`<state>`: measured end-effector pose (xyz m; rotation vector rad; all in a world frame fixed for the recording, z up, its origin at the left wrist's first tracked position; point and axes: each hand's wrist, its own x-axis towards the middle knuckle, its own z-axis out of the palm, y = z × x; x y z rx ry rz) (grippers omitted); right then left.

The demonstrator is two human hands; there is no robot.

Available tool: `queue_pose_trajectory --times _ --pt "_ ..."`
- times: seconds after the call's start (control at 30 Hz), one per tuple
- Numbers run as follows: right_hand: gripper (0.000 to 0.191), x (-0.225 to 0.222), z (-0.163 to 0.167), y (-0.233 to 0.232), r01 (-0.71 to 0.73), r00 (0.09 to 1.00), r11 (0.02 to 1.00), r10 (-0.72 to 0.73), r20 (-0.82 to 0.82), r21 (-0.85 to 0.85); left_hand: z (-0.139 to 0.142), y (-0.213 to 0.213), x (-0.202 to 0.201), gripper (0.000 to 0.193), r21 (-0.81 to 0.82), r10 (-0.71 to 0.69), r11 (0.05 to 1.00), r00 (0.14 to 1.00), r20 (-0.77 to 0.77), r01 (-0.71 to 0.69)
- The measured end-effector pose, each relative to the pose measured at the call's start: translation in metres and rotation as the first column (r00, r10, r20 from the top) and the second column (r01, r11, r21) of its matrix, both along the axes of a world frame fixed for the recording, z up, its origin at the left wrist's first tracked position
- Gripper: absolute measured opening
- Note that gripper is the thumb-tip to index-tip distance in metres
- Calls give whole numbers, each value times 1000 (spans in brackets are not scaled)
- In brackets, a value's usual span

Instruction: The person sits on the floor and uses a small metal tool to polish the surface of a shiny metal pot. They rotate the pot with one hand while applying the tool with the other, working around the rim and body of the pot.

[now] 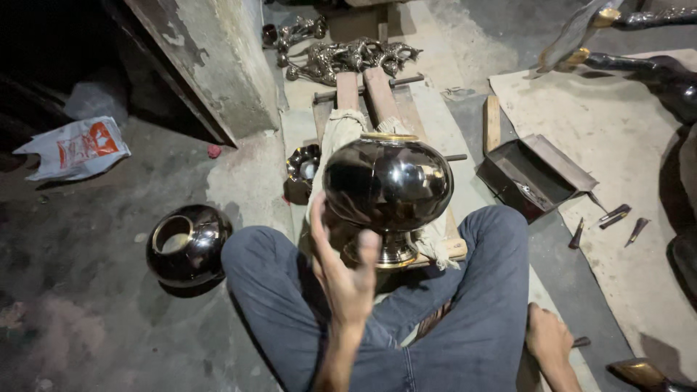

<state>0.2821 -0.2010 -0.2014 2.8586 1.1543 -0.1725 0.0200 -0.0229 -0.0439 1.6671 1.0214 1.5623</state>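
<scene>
A: Where does the round, glossy black metal pot with a brass rim and brass foot (387,190) sit, and why there?

B: It stands upright at the centre of view, between the person's crossed legs in blue jeans (479,290), on a pale cloth (341,134) laid over two reddish wooden planks (370,94) that run toward 12 o'clock. The cloth appears to cushion the polished surface; the planks raise it to working height.

A: How is the left hand (347,272) placed?

B: Raised at 7 o'clock of the pot, fingers loosely spread and slightly curled, thumb up near the pot's lower flank; it grips nothing, and whether it touches cannot be told.

A: And the right hand (549,337)?

B: At 4 o'clock, on the floor beside the right knee, probably bracing the body. It seems closed around a dark tool handle (581,341), though the grip is unclear.

A: Nearby items?

B: A second black pot (187,245) on its side at 9 o'clock; an open dark metal box (534,174) and small pointed punches (617,218) at 3 o'clock
</scene>
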Motion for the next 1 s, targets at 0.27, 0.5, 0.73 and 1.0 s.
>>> queue_pose_trajectory --times 0.27,0.5,0.73,1.0 --pt "29 26 -17 -25 81 997 914 -78 -23 398 -31 -28 5 112 -210 -35 978 994 -101 14" --pt "26 60 61 47 188 929 240 271 -251 952 -49 -24 6 87 -52 -17 998 999 39 19" --pt "24 5 167 208 600 296 253 811 -504 759 -23 -3 8 108 -33 -3 999 989 -146 -2" --pt "21 -59 181 220 670 242 92 911 -334 737 17 32 2 140 40 -53 997 958 -282 67"
